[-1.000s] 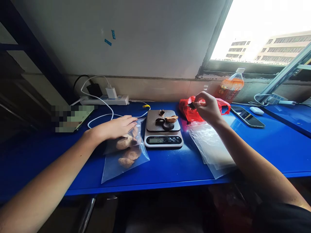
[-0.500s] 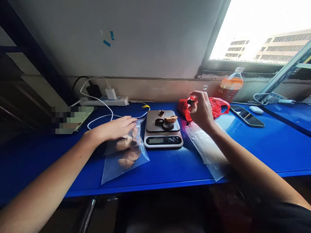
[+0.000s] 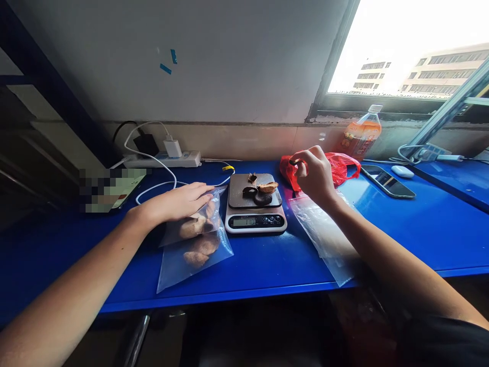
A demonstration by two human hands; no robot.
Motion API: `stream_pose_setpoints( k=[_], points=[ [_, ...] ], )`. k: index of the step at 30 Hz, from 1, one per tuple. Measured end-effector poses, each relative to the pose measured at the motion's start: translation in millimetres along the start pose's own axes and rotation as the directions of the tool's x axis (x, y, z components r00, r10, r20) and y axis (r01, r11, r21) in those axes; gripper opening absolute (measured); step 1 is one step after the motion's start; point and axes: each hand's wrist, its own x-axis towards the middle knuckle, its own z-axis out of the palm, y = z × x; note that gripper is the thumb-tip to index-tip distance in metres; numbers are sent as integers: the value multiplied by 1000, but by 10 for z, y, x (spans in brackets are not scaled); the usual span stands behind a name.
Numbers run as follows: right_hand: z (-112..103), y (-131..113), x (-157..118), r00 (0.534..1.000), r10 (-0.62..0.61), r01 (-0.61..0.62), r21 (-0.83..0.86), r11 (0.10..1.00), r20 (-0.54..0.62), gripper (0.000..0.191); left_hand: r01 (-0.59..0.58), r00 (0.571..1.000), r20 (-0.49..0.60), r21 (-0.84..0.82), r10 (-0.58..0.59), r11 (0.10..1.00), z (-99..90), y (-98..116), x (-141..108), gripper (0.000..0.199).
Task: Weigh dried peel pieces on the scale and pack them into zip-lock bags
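From where I stand, the left hand [image 3: 183, 203] lies flat and loosely spread, palm down on the upper part of a clear bag of brown pieces [image 3: 201, 244], hiding its top end. Just beside that bag, a kitchen scale [image 3: 237, 193] sits on the blue table [image 3: 263, 267] with its display lit, and on its plate lie a black curved piece [image 3: 263, 198], a brown piece [image 3: 268, 187] and a small curled scrap [image 3: 252, 177]. The right hand [image 3: 311, 171] is raised beyond the scale's right side, thumb and finger pinched on what seems to be a small dark piece [image 3: 293, 162], though the fingers cover most of it. That hand blocks part of a red plastic bag [image 3: 342, 165], and its forearm crosses over some flat clear bags [image 3: 324, 232]. Farther right are a phone [image 3: 387, 182] and a small white case [image 3: 402, 172], with a bottle of orange drink [image 3: 361, 137] near the window. Behind the left hand, a white cable [image 3: 168, 165] loops across the table in front of a power strip [image 3: 191, 159] holding a white charger [image 3: 173, 148].
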Motion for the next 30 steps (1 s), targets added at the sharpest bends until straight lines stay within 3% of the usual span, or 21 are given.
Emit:
stream_pose_setpoints(
  k=[5, 8, 10, 13, 19, 24, 30],
  points=[
    [-15, 23, 32, 999, 21, -21, 15, 1000, 29, 22, -24, 984, -176, -103, 6, 994, -101, 7, -2, 56],
    [-14, 31, 43, 999, 23, -24, 24, 999, 36, 21, -56, 940, -340, -155, 0, 986, -219, 103, 147, 45],
    [-13, 24, 43, 999, 13, -15, 35, 999, 42, 20, -120, 915, -397, -97, 73, 988, -292, 211, 325, 40],
    [-12, 4, 35, 999, -16, 14, 54, 998, 51, 19, -274, 909, -322, 23, 266, 962, -360, 386, 635, 37],
    [-3, -31, 18, 997, -36, 30, 80, 996, 73, 20, -452, 877, -159, 45, 453, 891, -339, 599, 1005, 33],
    [-34, -86, 27, 996, -15, 9, 80, 997, 85, 22, -422, 879, -217, 58, 424, 905, -262, 580, 1058, 20],
    [-55, -121, 39, 995, -12, 4, 88, 996, 98, 20, -336, 887, -332, 15, 322, 942, -316, 460, 954, 20]
  ],
)
